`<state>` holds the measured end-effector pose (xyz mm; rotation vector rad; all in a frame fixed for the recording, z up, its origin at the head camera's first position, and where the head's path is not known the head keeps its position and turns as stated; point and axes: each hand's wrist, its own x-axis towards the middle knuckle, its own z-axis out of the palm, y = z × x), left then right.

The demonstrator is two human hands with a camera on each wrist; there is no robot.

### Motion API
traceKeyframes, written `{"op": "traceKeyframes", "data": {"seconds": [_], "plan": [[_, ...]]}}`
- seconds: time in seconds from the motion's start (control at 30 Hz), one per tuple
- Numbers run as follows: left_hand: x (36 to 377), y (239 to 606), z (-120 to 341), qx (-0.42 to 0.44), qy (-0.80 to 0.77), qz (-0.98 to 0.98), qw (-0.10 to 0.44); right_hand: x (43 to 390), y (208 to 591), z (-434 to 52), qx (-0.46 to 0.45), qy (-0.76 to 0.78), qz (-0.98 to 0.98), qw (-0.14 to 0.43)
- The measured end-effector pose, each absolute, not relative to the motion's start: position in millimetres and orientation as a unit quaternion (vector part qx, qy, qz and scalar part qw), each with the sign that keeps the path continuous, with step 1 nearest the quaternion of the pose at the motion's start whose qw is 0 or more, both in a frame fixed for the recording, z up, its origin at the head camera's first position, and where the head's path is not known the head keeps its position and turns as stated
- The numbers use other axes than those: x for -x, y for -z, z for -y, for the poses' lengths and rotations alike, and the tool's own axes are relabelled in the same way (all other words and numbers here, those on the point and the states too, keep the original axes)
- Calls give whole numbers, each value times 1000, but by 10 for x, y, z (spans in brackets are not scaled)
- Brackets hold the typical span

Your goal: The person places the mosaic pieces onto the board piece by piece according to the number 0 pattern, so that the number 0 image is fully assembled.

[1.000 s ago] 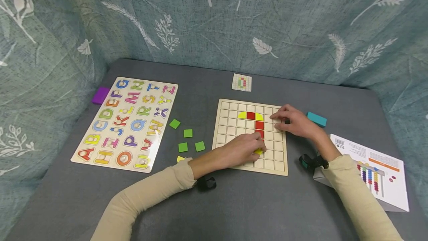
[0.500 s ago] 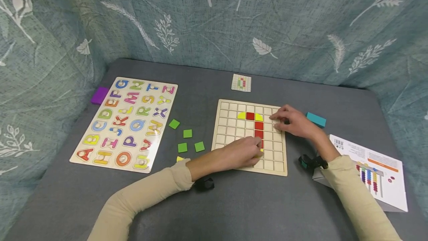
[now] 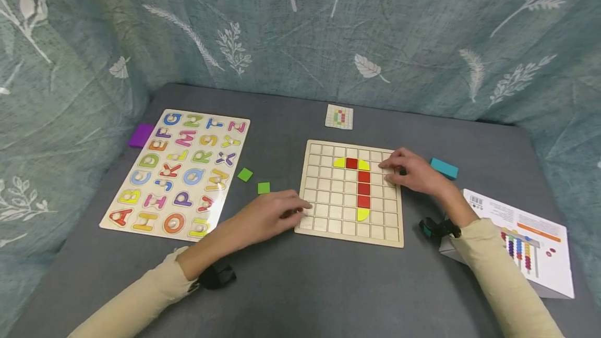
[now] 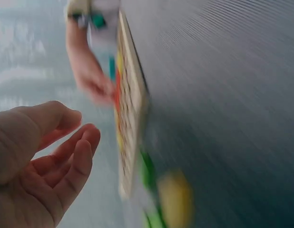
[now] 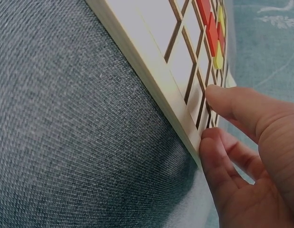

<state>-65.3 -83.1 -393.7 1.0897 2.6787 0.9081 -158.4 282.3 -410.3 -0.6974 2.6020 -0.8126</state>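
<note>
We see our left hand (image 4: 47,171), thumb and fingertips slightly apart, near a pale board (image 4: 139,102) bearing red pieces (image 4: 117,92). Farther off, our right hand (image 4: 92,80) meets the board; blurred green pieces (image 4: 148,170) and a yellow piece (image 4: 175,199) lie beside it.

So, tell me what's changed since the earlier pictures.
The left grip has let go of the yellow quarter-round tile, now in full view at the near end of the red tile column, and moved left to the grid board's left side, holding nothing. Unchanged: the right grip at the board's right edge, the pattern card and the alphabet puzzle.
</note>
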Motion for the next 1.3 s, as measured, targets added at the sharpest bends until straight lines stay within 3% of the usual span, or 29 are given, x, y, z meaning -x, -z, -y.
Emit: {"op": "traceKeyframes", "data": {"seconds": [0.17,0.37,0.97,1.3], "plan": [[614,4042,1333,-267,-305,-914,30,1587,4094,-2843,245,287,-911,165],[552,4112,1608,-230,-301,-925,32,1579,4112,-2853,246,288,-910,166],[597,4141,1646,-213,-303,-928,46,1567,4110,-2829,242,289,-912,161],[999,3965,1595,-188,-182,-963,69,1573,4101,-2823,239,291,-912,165]]}}
